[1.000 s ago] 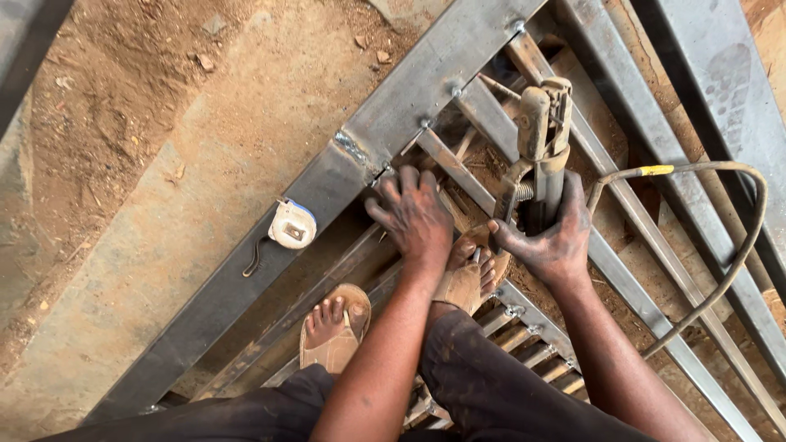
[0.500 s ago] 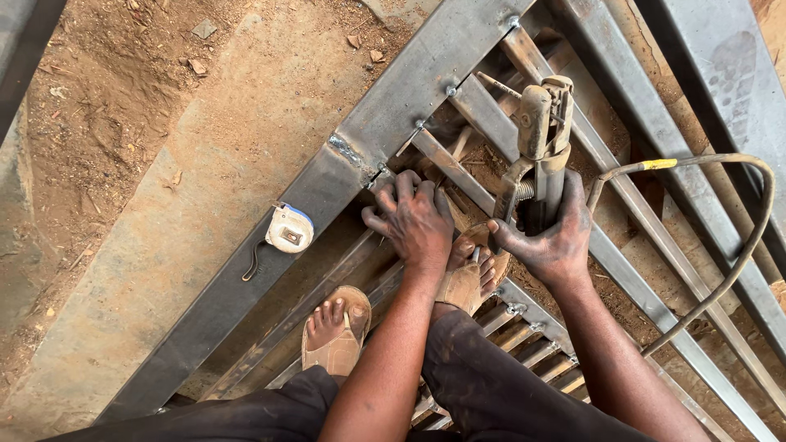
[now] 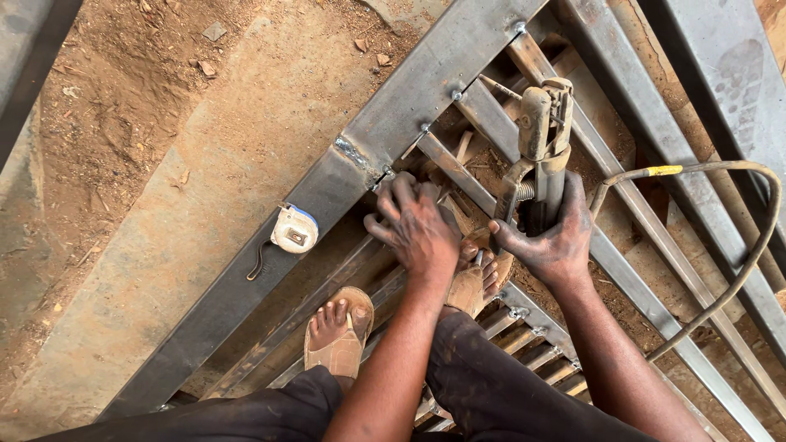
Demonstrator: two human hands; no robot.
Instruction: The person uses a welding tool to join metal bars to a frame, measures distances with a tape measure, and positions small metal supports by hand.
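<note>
The right hand (image 3: 550, 237) is closed around the handle of a welding electrode holder (image 3: 542, 155), fingers wrapped fully about the grip and the thumb extended toward the left hand. The holder stands nearly upright above the right hand, its clamp head pointing away from the person, and a thin rod (image 3: 499, 86) projects from beside that head toward the wide steel beam (image 3: 344, 176). A cable (image 3: 737, 245) loops out to the right of the right hand and curves back down beside the forearm. The left hand (image 3: 417, 229) lies just beside the right hand, fingers spread and bent, pressing palm-down on a slanted metal bar (image 3: 446, 164) of the steel frame; whether it grips anything underneath cannot be determined. Immediately below the left hand, one sandalled foot (image 3: 475, 282) rests on the frame slats; a second sandalled foot (image 3: 337, 331) sits further to the left of it. A small tape measure (image 3: 293, 231) lies on the beam, to the left of the left hand and apart from it.
</note>
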